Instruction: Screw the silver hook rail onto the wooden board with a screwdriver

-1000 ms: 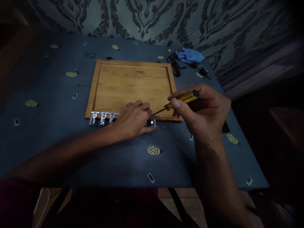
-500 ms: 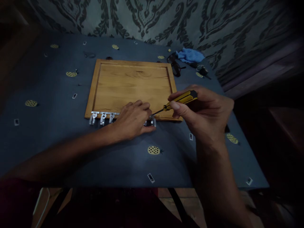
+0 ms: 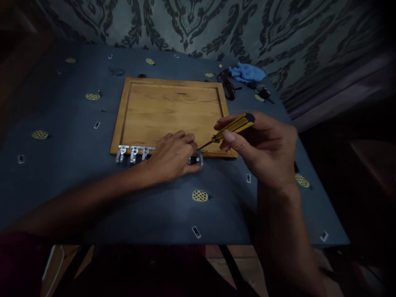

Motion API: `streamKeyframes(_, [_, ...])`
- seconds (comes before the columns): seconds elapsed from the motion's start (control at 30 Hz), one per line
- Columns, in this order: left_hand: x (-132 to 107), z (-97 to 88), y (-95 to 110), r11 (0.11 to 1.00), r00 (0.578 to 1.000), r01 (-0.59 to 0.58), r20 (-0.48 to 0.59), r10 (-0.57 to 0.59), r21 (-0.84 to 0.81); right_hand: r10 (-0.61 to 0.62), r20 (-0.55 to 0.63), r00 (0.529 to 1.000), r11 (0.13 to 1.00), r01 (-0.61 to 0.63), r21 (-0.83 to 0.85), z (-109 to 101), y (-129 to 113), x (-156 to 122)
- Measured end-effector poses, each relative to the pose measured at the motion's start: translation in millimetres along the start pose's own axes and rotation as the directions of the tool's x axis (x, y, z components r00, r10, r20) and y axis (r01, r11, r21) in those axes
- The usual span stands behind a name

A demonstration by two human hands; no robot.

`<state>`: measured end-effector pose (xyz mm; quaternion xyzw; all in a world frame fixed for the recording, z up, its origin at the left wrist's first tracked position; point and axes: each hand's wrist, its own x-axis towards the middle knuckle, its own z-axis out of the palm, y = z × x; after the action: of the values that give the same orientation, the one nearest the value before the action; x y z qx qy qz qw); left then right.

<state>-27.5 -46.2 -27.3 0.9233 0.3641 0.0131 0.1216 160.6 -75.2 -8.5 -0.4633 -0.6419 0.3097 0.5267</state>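
A framed wooden board (image 3: 176, 109) lies flat on the table. Along its near edge runs a metal hook rail (image 3: 133, 153) with several silver hooks. My left hand (image 3: 173, 156) is closed over the rail's right part, fingers curled on the board's edge and thumb in front by the end hook (image 3: 199, 156); it hides the middle hooks. Between thumb and fingers, my right hand (image 3: 262, 148) grips a screwdriver (image 3: 235, 127) with a yellow and black handle. The screwdriver slants down to the left, its tip at the rail's right end beside my left fingers. Any screw there is too small to make out.
Behind the board's right corner lie sunglasses (image 3: 229, 88), a blue cloth (image 3: 247, 72) and what looks like a set of keys (image 3: 262, 90). Small screws (image 3: 103, 110) rest left of the board. A patterned wall (image 3: 185, 24) rises behind the blue-grey table (image 3: 130, 222).
My right hand has shifted slightly left, and the screwdriver handle with it. The tip remains at the rail's right end. My left hand and the board stay put.
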Motion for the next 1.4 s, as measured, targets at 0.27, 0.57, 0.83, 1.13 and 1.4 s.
streamKeyframes(0.27, [-1.5,-1.0,0.9,1.0,1.0,-0.001,0.0,0.001,0.009,-0.01,-0.121,0.993,1.0,0.008,-0.014,5.9,4.9,-0.2])
streamKeyframes(0.57, [-1.1,-2.4,1.5,1.0,1.0,0.012,0.016,-0.012,0.014,-0.06,-0.141,0.988,0.997,0.052,-0.062,8.6,7.4,0.7])
streamKeyframes(0.83, [-0.5,-4.0,2.8,0.999,0.998,0.031,0.055,-0.032,0.009,-0.023,0.014,1.0,1.0,0.024,-0.011,-0.5,1.6,-2.0])
streamKeyframes(1.13, [-0.9,-5.8,4.1,0.999,0.998,0.036,0.061,-0.036,-0.003,-0.108,-0.159,0.981,0.988,0.089,-0.127,12.5,6.7,-4.3])
streamKeyframes(1.4, [-0.2,-0.5,0.5,1.0,1.0,-0.001,-0.008,0.001,0.012,-0.22,-0.407,0.886,0.973,0.169,-0.158,21.1,7.1,-8.3])
